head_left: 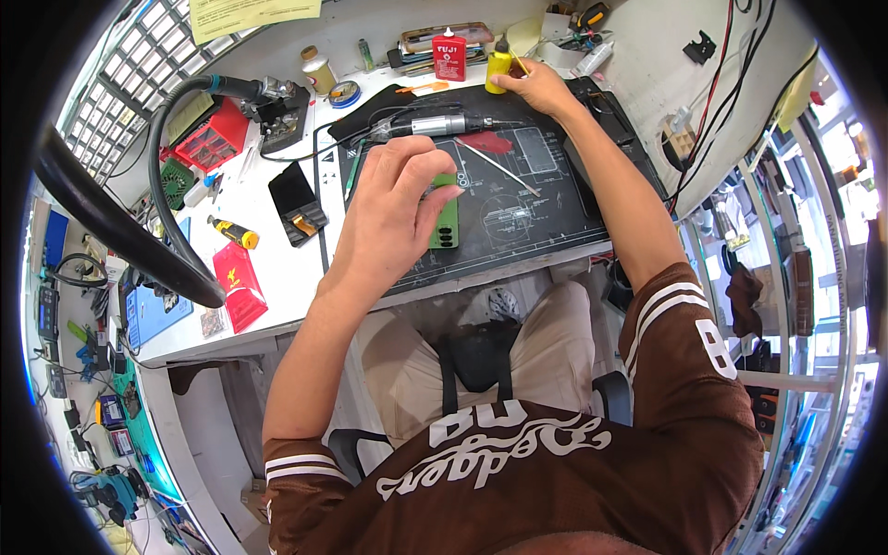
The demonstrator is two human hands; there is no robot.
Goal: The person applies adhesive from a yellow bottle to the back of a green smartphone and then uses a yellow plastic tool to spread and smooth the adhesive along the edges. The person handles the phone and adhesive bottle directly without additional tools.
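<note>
My left hand [398, 190] is raised over the dark work mat [499, 227], its fingers curled and its thumb lying across a green phone [447, 222]. The phone's dark camera lenses show below the thumb; the hand covers much of the rest. At the back of the mat, my right hand [539, 90] has its fingers round a small yellow bottle [498, 74] with a dark tip. A thin yellow stick [524, 67] shows by those fingers, and I cannot tell whether they hold it.
A silver cylindrical tool [437, 125] with a cable and a thin metal rod [499, 168] lie on the mat. Behind stands a red bottle [450, 57]. Leftward are an opened black phone [296, 205], a red packet [240, 285] and a black arm [139, 227] reaching across.
</note>
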